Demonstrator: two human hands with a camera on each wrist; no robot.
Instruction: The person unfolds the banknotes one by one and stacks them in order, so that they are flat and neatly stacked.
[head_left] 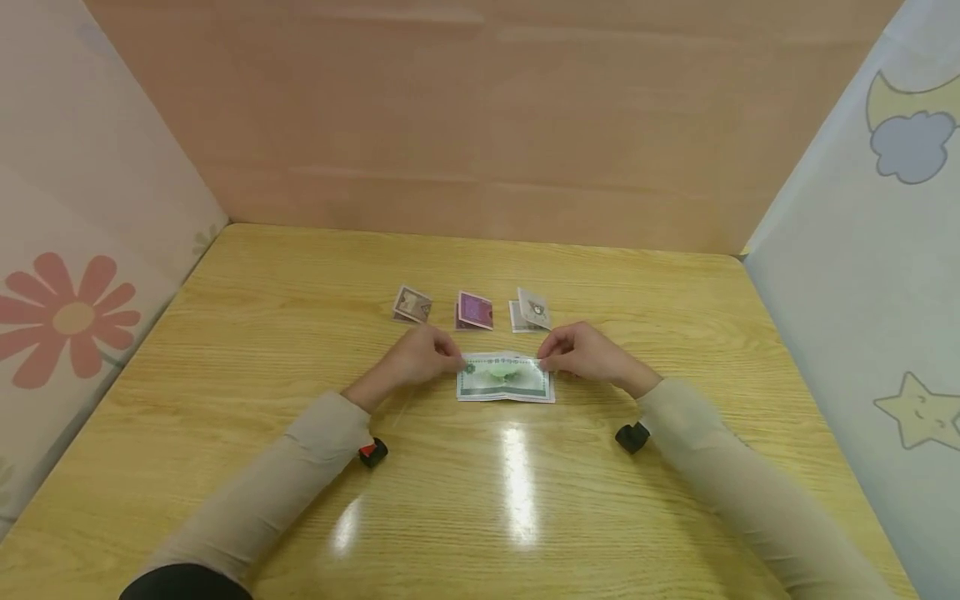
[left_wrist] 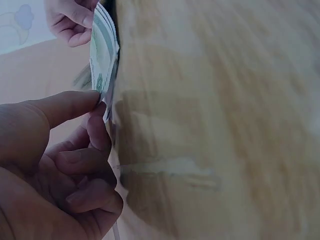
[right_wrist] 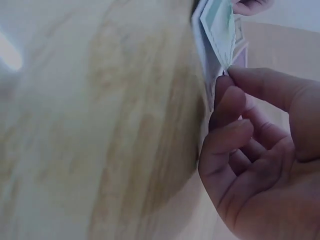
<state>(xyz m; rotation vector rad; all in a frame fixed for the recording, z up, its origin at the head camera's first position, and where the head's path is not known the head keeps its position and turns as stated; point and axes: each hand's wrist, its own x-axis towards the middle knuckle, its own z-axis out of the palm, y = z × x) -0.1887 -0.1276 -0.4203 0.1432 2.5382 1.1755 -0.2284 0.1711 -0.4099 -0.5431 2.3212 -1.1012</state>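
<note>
In the head view, a green banknote [head_left: 502,385] lies near the table's middle, with more paper layers showing beneath its edges. My left hand [head_left: 422,356] pinches its upper left corner between thumb and index finger. At the upper right corner, my right hand [head_left: 588,354] pinches it the same way. The left wrist view shows several layered edges in the note stack [left_wrist: 102,55], bowed slightly upward. From the right wrist, the green note [right_wrist: 220,32] stands apart from a pale layer below it. How many layers each hand grips cannot be told.
Behind the hands, a folded brown note [head_left: 412,305], a folded purple note [head_left: 476,310] and a folded pale grey note [head_left: 532,309] stand in a row on the wooden table [head_left: 450,517]. An orange-brown panel [head_left: 480,117] rises at the back, with patterned panels on both sides.
</note>
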